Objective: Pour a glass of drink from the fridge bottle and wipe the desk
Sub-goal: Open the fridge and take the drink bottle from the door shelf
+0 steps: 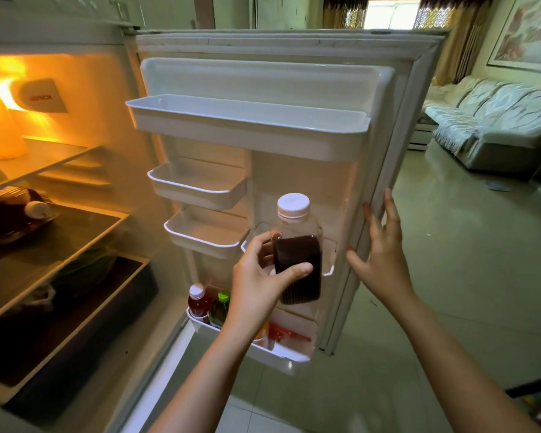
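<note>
While the fridge door [397, 126] is steadied by the open, empty right hand [380, 257], the bottle [297, 245] is gripped by the left hand [260, 282].

I see open floor [450, 276] right of the fridge door [419, 120]. Three door shelves [247, 126] jut out above; two small bottles [208, 303] crowd the bottom bin [263, 354].

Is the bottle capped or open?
Capped: the white cap sits on the bottle held upright in the left hand.
</note>
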Demonstrator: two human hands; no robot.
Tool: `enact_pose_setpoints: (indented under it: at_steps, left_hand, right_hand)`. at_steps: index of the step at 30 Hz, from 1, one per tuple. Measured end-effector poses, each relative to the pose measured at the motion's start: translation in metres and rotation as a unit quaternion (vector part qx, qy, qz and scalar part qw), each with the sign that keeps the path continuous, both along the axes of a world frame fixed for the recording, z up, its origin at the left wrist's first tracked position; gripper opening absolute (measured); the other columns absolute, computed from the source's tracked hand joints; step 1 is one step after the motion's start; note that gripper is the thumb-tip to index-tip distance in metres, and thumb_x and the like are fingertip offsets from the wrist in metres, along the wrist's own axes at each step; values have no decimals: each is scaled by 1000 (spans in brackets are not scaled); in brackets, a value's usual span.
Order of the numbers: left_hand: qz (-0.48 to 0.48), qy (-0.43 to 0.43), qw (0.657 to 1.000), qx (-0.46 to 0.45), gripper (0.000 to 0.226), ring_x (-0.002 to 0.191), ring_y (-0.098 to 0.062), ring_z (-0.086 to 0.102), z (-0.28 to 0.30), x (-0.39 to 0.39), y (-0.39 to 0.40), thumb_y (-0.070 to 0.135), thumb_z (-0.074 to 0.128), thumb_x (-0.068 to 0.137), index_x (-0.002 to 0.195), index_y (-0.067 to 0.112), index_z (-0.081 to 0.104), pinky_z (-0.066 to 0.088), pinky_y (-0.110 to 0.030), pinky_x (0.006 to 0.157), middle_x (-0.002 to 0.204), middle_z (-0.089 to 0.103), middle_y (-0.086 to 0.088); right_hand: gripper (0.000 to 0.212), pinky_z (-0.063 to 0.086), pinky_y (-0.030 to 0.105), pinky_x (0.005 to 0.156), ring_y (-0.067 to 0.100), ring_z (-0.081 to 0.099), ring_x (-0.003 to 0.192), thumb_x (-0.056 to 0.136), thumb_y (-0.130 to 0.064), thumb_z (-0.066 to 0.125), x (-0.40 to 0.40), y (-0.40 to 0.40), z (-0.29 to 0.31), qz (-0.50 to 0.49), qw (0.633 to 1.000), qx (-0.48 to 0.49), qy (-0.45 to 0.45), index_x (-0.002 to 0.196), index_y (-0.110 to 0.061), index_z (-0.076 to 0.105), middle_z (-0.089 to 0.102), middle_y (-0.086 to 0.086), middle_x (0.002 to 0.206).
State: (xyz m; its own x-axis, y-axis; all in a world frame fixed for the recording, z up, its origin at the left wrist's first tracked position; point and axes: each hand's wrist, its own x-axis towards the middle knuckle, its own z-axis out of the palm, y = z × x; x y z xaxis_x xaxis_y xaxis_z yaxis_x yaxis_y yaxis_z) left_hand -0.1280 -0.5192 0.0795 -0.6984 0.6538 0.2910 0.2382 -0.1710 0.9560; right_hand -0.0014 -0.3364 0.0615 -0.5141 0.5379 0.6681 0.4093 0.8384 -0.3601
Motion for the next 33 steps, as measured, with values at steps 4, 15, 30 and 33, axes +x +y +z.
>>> enact_pose_setpoints:
  at_steps: [4, 15, 30, 33]
  left_hand:
    - [-13, 24, 999, -28, 56, 87, 3, 65, -5, 0, -8, 14, 89, 57, 102, 31, 60, 47, -10, 73, 96, 70, 11]
    - [-123, 21, 991, -53, 56, 84, -2, 69, -38, 29, -24, 9, 92, 50, 95, 28, 64, 51, -15, 75, 87, 74, 13]
    - [-190, -10, 975, -112, 65, 91, -9, 69, -85, 157, 48, 13, 93, 46, 103, 27, 64, 54, -25, 79, 96, 73, 5]
    - [-172, -13, 978, -116, 63, 91, -12, 69, -85, 186, 78, 14, 93, 47, 102, 28, 65, 56, -34, 82, 96, 73, 4]
  right_hand:
    - [74, 32, 33, 102, 18, 9, 143, 76, -22, 71, 7, -8, -1, -2, 999, -18, -40, 139, -15, 34, 0, -1, 156]
    - [55, 43, 36, 92, 17, 47, 121, 79, -31, 65, 88, -99, -3, -133, 982, -74, -109, 131, -29, 46, 49, -6, 135]
    - [40, 45, 33, 93, 10, 53, 112, 83, -41, 60, 261, -81, -56, -220, 938, -180, -199, 121, -30, 55, 60, -11, 122]
    - [40, 41, 32, 92, 9, 51, 115, 85, -42, 57, 290, -48, -58, -207, 936, -176, -224, 123, -31, 53, 57, -13, 124]
